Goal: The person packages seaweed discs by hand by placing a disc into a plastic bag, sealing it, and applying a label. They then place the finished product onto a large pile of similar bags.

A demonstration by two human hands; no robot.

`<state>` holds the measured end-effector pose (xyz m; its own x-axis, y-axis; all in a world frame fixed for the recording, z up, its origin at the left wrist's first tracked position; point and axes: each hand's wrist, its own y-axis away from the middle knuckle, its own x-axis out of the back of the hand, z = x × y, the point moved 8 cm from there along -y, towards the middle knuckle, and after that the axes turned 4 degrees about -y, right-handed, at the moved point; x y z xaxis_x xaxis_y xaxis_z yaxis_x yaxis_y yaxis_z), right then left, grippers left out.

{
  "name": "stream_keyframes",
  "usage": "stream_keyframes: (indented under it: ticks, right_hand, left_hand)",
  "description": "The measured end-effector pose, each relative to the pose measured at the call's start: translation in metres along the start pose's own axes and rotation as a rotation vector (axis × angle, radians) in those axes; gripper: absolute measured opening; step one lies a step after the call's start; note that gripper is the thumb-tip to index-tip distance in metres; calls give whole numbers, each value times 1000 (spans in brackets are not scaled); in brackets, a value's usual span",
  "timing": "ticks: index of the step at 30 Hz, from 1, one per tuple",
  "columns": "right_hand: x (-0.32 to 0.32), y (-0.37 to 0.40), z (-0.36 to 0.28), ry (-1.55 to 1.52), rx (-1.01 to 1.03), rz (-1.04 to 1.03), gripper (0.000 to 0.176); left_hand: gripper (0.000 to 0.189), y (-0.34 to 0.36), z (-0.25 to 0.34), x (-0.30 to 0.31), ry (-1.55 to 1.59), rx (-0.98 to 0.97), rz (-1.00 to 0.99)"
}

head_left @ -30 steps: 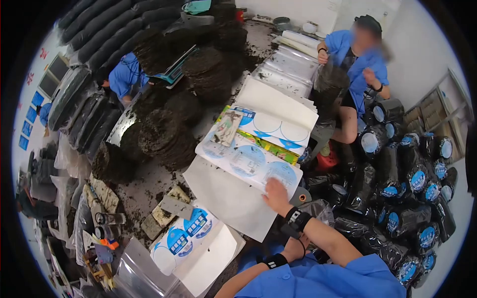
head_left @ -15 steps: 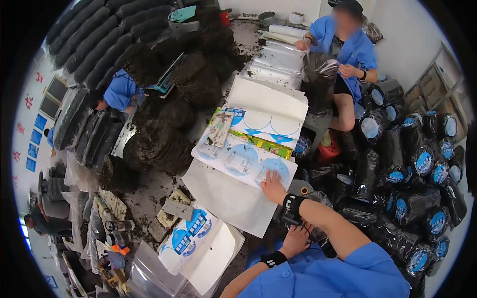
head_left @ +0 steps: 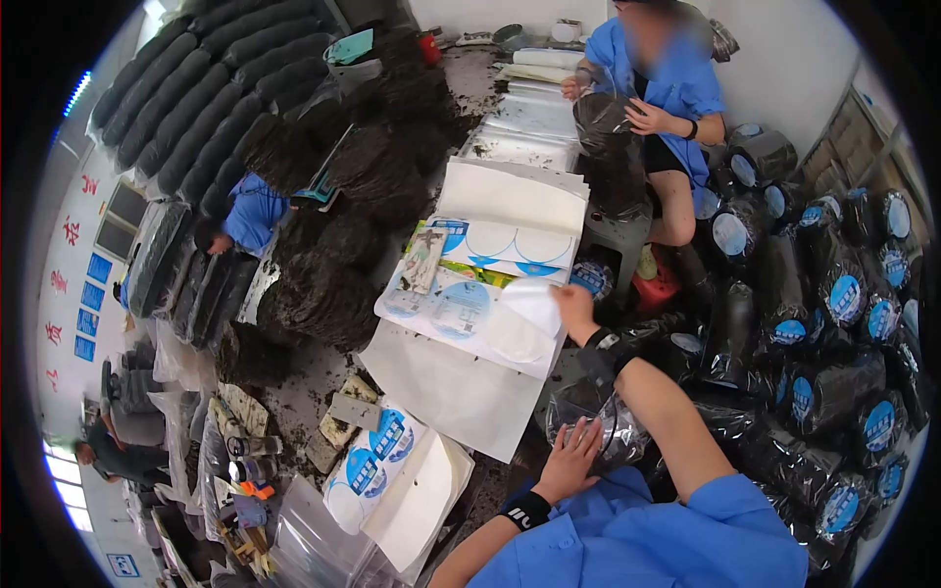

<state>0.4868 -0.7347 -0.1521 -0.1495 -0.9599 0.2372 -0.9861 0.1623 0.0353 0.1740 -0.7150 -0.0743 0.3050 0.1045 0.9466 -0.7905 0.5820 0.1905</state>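
Note:
My right hand (head_left: 576, 312) pinches the edge of a round label (head_left: 524, 312), its white back curled up from the label sheet (head_left: 407, 306). Another blue-and-white round label (head_left: 461, 309) lies flat on that sheet. Below, my left hand (head_left: 571, 461) lies with fingers extended against a plastic-wrapped bag (head_left: 613, 423) close to my body. The bag's lower part is partly hidden by my hand and arm. A dirty printed block (head_left: 422, 260) rests on the sheet's left end.
Dark, clumpy stacks (head_left: 333, 279) stand left of the labels. Black wrapped bags (head_left: 838, 392) with blue labels crowd the right. Another label stack (head_left: 392, 465) lies at lower left. Across from me, a co-worker in a blue shirt (head_left: 676, 73) handles a dark bag (head_left: 610, 132).
My right hand has lifted the round label's edge from the sheet and moved slightly up and right. My left hand's fingers have straightened over the bag. The whole view has shifted slightly.

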Motion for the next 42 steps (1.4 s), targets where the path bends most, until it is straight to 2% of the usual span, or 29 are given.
stream_keyframes:
  ticks: [1, 3, 4, 5, 6, 8, 9, 10, 11, 12, 13, 14, 20, 22, 23, 25, 26, 28, 29, 30, 32, 33, 34, 36, 37, 38, 40, 41, 42]
  right_hand:
    - [24, -11, -7, -203, -42, 113, 30]
    - [57, -45, -10, -419, -36, 114, 26]
    - [84, -29, -56, -449, -224, -37, 25]
    - [109, -20, -88, -528, -227, 29, 27]
    - [125, -14, -102, -601, -147, -93, 25]
    - [154, 32, -124, -437, -26, -210, 23]
    - [167, 69, -137, -84, 130, -299, 27]
    - [173, 114, -140, 266, 287, -384, 33]
    - [177, 161, -127, 444, 637, -375, 49]
    - [178, 198, -94, 559, 733, -522, 54]
    - [181, 225, -84, 555, 787, -631, 47]
    - [186, 241, -78, 529, 818, -648, 42]
    - [183, 253, -64, 489, 788, -732, 41]
    - [177, 253, -63, 710, 820, -855, 45]
    - [172, 248, -68, 701, 837, -860, 45]
    - [166, 243, -73, 485, 629, -832, 54]
    - [153, 241, -67, 486, 637, -833, 54]
    - [130, 219, -33, 42, 394, -713, 61]
    - [121, 215, -13, -21, 335, -686, 67]
    - [119, 216, -23, -26, 349, -696, 67]
    - [112, 236, -43, 379, 671, -742, 67]
    - [108, 246, -38, 557, 746, -780, 70]
    - [109, 248, -37, 557, 733, -782, 70]
    - [106, 251, -40, 682, 772, -816, 76]
    - [105, 249, -49, 630, 782, -788, 79]
    - [106, 248, -48, 633, 779, -784, 79]
    - [112, 239, -43, 454, 763, -809, 72]
    - [131, 225, -34, 219, 670, -698, 59]
    - [160, 211, -43, 232, 632, -491, 52]
  left_hand:
    - [100, -1, -1, -2, 17, 5, 24]
    - [99, -2, -2, -3, 31, 11, 45]
    - [99, -2, -2, -3, 23, 3, 49]
    - [99, -4, -4, -2, 6, 14, 2]
    - [99, -5, -4, -2, -3, 24, -48]
    - [100, -6, -4, -2, -2, 24, -14]
    - [101, -7, -4, -2, -7, 16, 19]
    - [101, -9, -3, -4, -4, 10, 24]
    - [97, -10, -4, -6, -2, 22, 34]
    - [95, -9, -5, -6, 0, 36, 44]
    - [88, -9, -7, -17, 5, 45, -90]
    - [82, -6, -11, -28, 66, 11, 5]
    - [79, -8, -6, -17, 238, -17, 96]
    - [82, -7, -4, -14, 165, 15, 84]
    - [82, -10, -8, -13, 155, 30, 90]
    - [83, -5, -6, -21, 165, 58, 40]
    - [83, -7, -6, -21, 161, 61, 47]
    - [85, -8, -4, -22, 149, 55, 20]
    - [75, -7, -1, -9, 172, 79, 56]
    - [75, -3, -1, -1, 163, 91, 66]
    - [60, 18, -10, 17, 213, 280, 312]
    - [50, 32, -16, 20, 250, 345, 402]
    - [50, 36, -15, 15, 257, 343, 392]
    - [43, 61, -43, 8, 602, 832, 535]
    - [38, 61, -43, 25, 454, 869, 709]
    - [38, 53, -49, 2, 457, 864, 708]
    - [43, 49, -85, -56, 406, 1075, 811]
    - [46, 35, -94, -85, 1004, 1125, 548]
    - [46, 32, -96, -90, 1015, 1119, 551]
